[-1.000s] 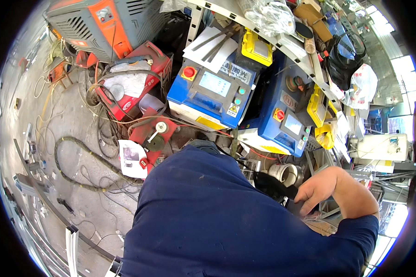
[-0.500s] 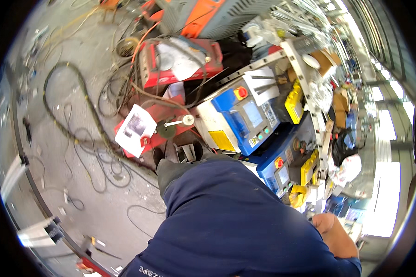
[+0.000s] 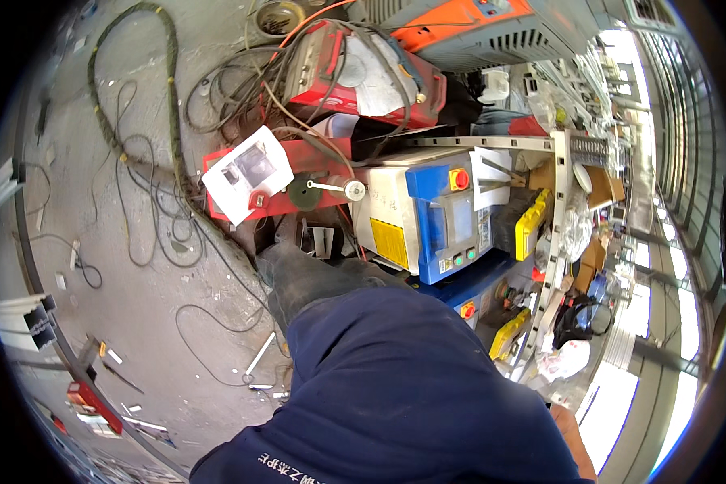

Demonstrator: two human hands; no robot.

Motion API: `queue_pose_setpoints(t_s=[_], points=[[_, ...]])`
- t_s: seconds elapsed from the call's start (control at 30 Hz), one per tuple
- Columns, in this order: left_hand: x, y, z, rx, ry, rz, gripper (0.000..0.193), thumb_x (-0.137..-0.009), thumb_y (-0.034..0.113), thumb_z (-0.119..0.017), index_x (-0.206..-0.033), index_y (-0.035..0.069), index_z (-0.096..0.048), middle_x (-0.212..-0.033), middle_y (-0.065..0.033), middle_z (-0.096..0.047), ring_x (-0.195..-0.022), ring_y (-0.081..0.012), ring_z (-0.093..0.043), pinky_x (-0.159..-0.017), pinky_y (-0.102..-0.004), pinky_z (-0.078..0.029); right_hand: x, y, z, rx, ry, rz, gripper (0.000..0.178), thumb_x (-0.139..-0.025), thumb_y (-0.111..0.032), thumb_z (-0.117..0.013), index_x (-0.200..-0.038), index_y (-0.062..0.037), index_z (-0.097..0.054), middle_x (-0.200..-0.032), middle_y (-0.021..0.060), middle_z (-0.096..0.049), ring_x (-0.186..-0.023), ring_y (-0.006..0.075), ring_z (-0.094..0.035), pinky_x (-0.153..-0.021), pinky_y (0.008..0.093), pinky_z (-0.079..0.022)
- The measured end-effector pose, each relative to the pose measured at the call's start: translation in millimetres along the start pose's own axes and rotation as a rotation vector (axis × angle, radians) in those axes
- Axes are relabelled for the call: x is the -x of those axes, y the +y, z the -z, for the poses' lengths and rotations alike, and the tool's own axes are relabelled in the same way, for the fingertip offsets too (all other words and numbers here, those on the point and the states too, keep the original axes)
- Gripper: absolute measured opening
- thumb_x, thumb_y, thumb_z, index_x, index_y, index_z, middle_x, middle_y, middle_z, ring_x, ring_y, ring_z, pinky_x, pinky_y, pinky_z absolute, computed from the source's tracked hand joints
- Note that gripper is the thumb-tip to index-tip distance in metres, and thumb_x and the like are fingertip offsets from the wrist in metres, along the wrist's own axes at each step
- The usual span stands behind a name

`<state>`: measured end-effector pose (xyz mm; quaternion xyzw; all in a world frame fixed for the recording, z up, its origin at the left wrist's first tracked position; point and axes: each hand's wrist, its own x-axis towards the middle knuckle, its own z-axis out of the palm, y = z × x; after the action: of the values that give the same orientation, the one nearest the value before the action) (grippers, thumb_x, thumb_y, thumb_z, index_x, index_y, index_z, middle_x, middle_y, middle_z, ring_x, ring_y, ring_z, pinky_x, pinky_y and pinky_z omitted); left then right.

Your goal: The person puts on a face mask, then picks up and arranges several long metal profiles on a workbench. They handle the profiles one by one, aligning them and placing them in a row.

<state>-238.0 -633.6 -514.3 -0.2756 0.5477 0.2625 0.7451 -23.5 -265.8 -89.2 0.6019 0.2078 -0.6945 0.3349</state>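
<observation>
Dark blue work clothing (image 3: 411, 395) on my own body fills the lower middle of the view. Only a strip of bare skin of my right hand (image 3: 574, 442) or wrist shows at the lower right edge, past the blue sleeve; its fingers are hidden, and nothing can be seen in it. My left hand is out of sight. A grey boot (image 3: 302, 278) sticks out from under the clothing, next to a white and blue machine (image 3: 427, 218) with a red round button.
A red unit (image 3: 298, 173) carrying a printed sheet (image 3: 246, 173) lies on the concrete floor among tangled cables and a thick black hose (image 3: 169, 105). Another red box (image 3: 363, 73) and an orange-grey machine (image 3: 476, 24) stand behind. Yellow cases (image 3: 528, 226) sit on a metal rack (image 3: 558, 202) at right.
The view has swung left and down: the machines slid toward the right, more floor and cables show. My right hand has dropped to the lower right edge and is mostly hidden.
</observation>
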Motion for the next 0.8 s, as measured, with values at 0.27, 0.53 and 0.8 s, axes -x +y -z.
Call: queue_pose_setpoints(t_s=[0.27, 0.53, 0.8], points=[[39.7, -46.7, -25.0, 0.167, -0.055, 0.126, 0.04, -0.103, 0.033, -0.051, -0.117, -0.004, -0.062, -0.119, -0.0178, -0.067, -0.124, -0.0283, -0.058, -0.111, -0.0415, -0.037, -31.5, 4.6, 31.8, -0.114, 0.146, -0.029, 0.033, -0.098, -0.033, -0.062, -0.098, 0.0, -0.061, -0.07, 0.0039, -0.058, -0.061, 0.0137, -0.05, -0.055, 0.0281, -0.04], [101.9, -28.2, 36.5, 0.332, -0.413, 0.102, 0.04, -0.105, 0.032, -0.049, -0.115, -0.004, -0.063, -0.118, -0.0172, -0.067, -0.124, -0.0274, -0.058, -0.113, -0.0411, -0.035, -55.2, 16.7, 68.5, -0.145, 0.217, 0.095, 0.033, -0.098, -0.035, -0.061, -0.1, -0.002, -0.06, -0.067, 0.0036, -0.056, -0.056, 0.0142, -0.048, -0.051, 0.0275, -0.038], [233.3, 131.1, 36.0, 0.397, -0.579, -0.59, 0.038, -0.104, 0.037, -0.05, -0.096, 0.001, -0.06, -0.07, -0.0069, -0.059, -0.07, -0.0219, -0.061, -0.086, -0.0439, -0.05, -80.3, 37.8, 109.2, -0.272, 0.253, 0.35, 0.032, -0.099, -0.036, -0.059, -0.101, -0.004, -0.058, -0.064, 0.0034, -0.053, -0.051, 0.0148, -0.045, -0.048, 0.0269, -0.036]])
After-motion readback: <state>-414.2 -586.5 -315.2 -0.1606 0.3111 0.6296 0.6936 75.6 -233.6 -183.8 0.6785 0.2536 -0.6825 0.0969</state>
